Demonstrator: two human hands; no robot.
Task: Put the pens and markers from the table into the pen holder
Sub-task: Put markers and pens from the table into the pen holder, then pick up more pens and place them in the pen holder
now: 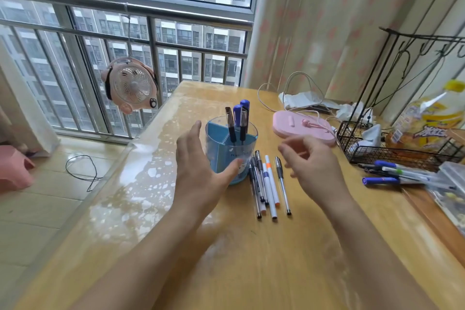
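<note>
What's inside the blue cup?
The pen holder holds four pens: two black-capped, two blue-capped. The left hand hides its lower left side.

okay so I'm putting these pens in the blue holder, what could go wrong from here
The pen holder stands near the table's window-side edge, with your left hand against it; a push could slide or tip it. The loose pens might roll when grabbed. A second pile of markers by the wire basket is easy to forget.
</note>
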